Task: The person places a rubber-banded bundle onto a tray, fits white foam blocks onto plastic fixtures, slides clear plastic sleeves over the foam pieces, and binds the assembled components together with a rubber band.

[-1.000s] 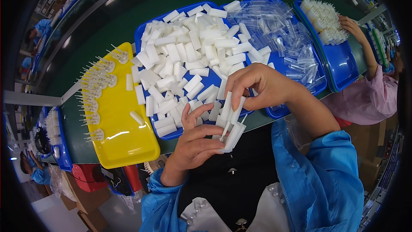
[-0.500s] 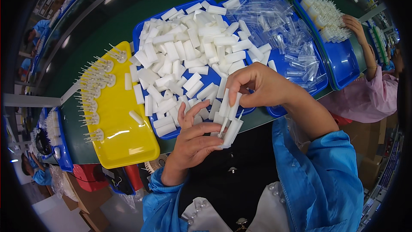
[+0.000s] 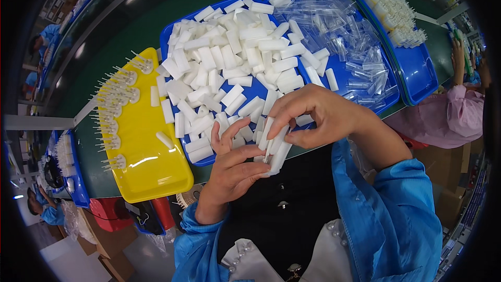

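Note:
My left hand [image 3: 236,171] pinches a small white piece with thin prongs between thumb and fingers, in front of my chest. Its ring and little fingers are raised. White foam cylinders [image 3: 282,157] stand on that piece, and a thin white prong shows between them. My right hand [image 3: 326,116] reaches over from the right, index finger and thumb on the foam cylinders at the top of the piece. My fingers partly cover the piece's base. Just beyond both hands, a blue tray [image 3: 254,91] holds a heap of loose white foam cylinders [image 3: 229,47].
At left, a yellow tray [image 3: 151,169] carries several white pronged pieces [image 3: 117,99] and a few loose cylinders. Clear plastic tubes [image 3: 334,26] fill another blue tray to the right. Farther right, white pronged pieces [image 3: 396,18] sit in stacked blue trays beside a co-worker in a pink sleeve [image 3: 443,117].
My right hand has come down slightly, and the cylinder in its fingers now sits lower on the pronged piece. The co-worker's hand has moved away from the right-hand tray.

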`<act>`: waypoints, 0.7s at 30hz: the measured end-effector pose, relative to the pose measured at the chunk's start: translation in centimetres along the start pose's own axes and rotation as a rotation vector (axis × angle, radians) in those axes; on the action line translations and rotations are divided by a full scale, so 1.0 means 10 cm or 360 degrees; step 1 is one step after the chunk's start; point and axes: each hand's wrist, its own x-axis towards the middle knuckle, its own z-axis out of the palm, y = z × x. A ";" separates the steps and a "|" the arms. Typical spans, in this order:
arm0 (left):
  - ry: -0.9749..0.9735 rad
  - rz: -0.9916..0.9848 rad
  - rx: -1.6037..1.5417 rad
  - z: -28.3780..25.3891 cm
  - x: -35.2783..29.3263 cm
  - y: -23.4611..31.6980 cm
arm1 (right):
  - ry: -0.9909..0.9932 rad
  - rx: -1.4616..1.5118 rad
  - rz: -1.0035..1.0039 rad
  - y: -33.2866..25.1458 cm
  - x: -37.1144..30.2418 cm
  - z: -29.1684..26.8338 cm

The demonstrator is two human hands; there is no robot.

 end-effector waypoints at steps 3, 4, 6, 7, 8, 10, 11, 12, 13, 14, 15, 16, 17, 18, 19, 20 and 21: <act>-0.0017 0.0041 0.0145 -0.02 0.04 0.06 | 0.0017 0.0042 0.0018 0.02 -0.02 0.03; -0.0019 0.0042 0.0143 -0.02 0.05 0.07 | 0.0078 0.0050 0.0045 0.04 -0.03 0.04; -0.0048 0.0034 0.0305 -0.01 0.06 0.09 | 0.0136 0.0162 0.0148 -0.03 -0.03 0.08; -0.0049 0.0033 0.0308 -0.01 0.05 0.10 | 0.0190 0.0274 0.0250 -0.07 -0.02 0.10; -0.0041 0.0034 0.0372 -0.01 0.04 0.10 | 0.0190 0.0277 0.0248 -0.09 -0.02 0.10; -0.0039 0.0043 0.0427 0.01 0.04 0.09 | 0.0237 0.0085 0.0378 -0.10 -0.02 0.08; -0.0036 0.0022 0.0451 0.02 0.04 0.10 | 0.0243 0.0086 0.0380 -0.10 -0.03 0.08; -0.0032 0.0000 0.0483 0.02 0.04 0.11 | 0.0251 0.0019 0.0375 -0.11 -0.03 0.08; -0.0035 0.0000 0.0486 0.01 0.05 0.12 | 0.0259 -0.0048 0.0371 -0.12 -0.03 0.08; 0.0000 0.0014 0.0531 0.01 0.05 0.12 | 0.0260 -0.0044 0.0368 -0.13 -0.02 0.08; 0.0034 0.0031 0.0569 0.02 0.05 0.12 | 0.0238 -0.0069 0.0355 -0.13 -0.02 0.08; 0.0029 0.0033 0.0567 0.02 0.06 0.12 | 0.0216 -0.0094 0.0342 -0.13 -0.02 0.08; 0.0055 0.0041 0.0595 0.03 0.07 0.12 | 0.0222 -0.0092 0.0344 -0.11 -0.02 0.09; 0.0082 0.0050 0.0629 0.03 0.08 0.13 | 0.0198 -0.0097 0.0301 -0.10 -0.01 0.10; 0.0077 0.0053 0.0631 0.03 0.09 0.13 | 0.0175 -0.0102 0.0258 -0.08 -0.01 0.12; 0.0128 0.0100 0.0618 0.03 0.10 0.13 | 0.0179 -0.0099 0.0254 -0.07 0.00 0.13; 0.0182 0.0146 0.0605 0.03 0.10 0.13 | 0.0208 -0.0070 0.0186 -0.06 0.00 0.14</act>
